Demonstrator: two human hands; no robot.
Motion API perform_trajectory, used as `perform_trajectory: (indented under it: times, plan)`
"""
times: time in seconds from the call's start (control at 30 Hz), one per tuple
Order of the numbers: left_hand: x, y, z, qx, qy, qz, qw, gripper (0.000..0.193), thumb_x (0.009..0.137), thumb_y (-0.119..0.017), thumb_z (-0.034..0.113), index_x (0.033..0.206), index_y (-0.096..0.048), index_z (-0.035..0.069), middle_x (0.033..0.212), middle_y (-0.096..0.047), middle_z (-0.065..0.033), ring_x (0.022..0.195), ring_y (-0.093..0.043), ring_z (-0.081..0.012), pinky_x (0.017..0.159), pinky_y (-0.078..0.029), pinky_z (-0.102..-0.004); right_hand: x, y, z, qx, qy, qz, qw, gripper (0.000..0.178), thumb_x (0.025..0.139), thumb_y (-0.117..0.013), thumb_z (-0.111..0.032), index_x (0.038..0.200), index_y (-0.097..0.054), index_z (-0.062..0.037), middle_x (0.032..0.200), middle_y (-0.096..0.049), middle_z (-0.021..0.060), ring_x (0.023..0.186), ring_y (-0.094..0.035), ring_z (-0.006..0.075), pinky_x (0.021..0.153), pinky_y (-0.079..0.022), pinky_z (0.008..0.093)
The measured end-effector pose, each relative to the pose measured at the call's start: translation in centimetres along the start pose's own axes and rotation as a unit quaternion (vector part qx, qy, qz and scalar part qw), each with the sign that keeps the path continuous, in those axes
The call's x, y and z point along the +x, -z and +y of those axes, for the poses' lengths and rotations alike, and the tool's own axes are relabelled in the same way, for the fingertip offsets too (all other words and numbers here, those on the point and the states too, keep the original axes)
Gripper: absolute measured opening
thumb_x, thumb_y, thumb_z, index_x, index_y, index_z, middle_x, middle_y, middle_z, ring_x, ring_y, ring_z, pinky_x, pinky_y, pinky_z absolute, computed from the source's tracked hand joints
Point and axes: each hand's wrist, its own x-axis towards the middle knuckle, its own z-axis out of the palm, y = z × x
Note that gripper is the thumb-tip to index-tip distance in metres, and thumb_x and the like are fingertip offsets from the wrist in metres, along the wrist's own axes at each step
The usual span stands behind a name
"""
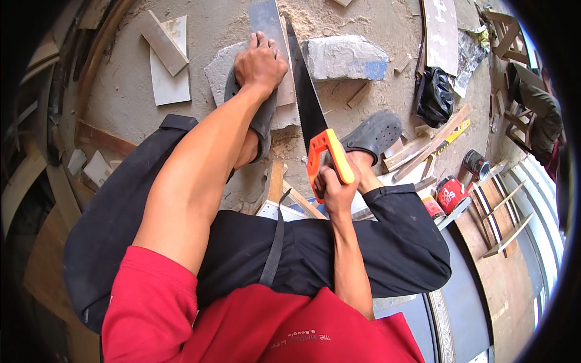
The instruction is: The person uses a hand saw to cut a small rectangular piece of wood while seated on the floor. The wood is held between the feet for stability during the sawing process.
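Observation:
My left hand presses down on a narrow wooden board with a blue-grey face, its fingers bent over it. My left foot, in a dark clog, rests on the same board, just below the hand. The board lies across a rough pale concrete block. In my right hand is the orange handle of a handsaw. The saw's dark blade points away from me, its toothed side along the board's right edge. Whether the teeth are in the wood I cannot tell.
A second concrete block with blue paint lies right of the blade. My right clog stands beside the saw. Wood offcuts lie at far left. At right are a black plastic bag, a yellow level and cans.

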Motion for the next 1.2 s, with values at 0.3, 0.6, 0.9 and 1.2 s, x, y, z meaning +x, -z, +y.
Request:
perform_trajectory:
  times: [0.3,0.6,0.9,1.2]
  plan:
    - [0.1,0.1,-0.2,0.067,-0.019,0.006,0.998,0.050,0.088,-0.052,0.037,0.130,-0.062,0.012,0.143,-0.051,-0.0136,0.125,-0.056,-0.0271,0.100,-0.047,-0.0395,-0.6,0.9,-0.1,0.070,-0.005,0.023,0.997,0.022,0.084,-0.054,0.002,0.106,-0.052,0.0045,0.058,-0.048,0.0015,0.043,-0.045,0.0106,0.042,-0.040,0.0265]
    - [0.2,-0.5,-0.4,0.055,-0.012,0.002,0.998,0.050,0.088,-0.051,0.037,0.131,-0.062,0.014,0.146,-0.049,-0.0128,0.128,-0.052,-0.0263,0.101,-0.045,-0.0401,-3.6,0.5,-0.1,0.077,-0.024,0.029,0.996,0.054,0.081,-0.052,0.002,0.134,-0.053,0.0051,0.063,-0.054,-0.0002,0.048,-0.049,0.0063,0.046,-0.041,0.0225]
    - [0.1,0.9,0.3,0.039,0.006,0.008,0.999,0.057,0.087,-0.051,0.040,0.134,-0.057,0.008,0.142,-0.052,-0.0149,0.114,-0.062,-0.0336,0.098,-0.049,-0.0405,-1.5,0.8,-0.2,-0.005,0.031,0.002,1.000,0.054,0.079,-0.054,0.000,0.133,-0.055,0.0047,0.069,-0.056,0.0000,0.057,-0.051,0.0070,0.054,-0.043,0.0226]
    - [0.0,0.5,0.2,0.029,0.013,-0.006,0.999,0.049,0.087,-0.050,0.037,0.128,-0.063,0.014,0.144,-0.049,-0.0143,0.128,-0.052,-0.0279,0.100,-0.046,-0.0412,-3.4,2.0,0.8,0.122,-0.041,-0.025,0.991,0.055,0.079,-0.051,0.001,0.133,-0.052,0.0091,0.065,-0.054,-0.0011,0.051,-0.048,0.0071,0.048,-0.040,0.0227]
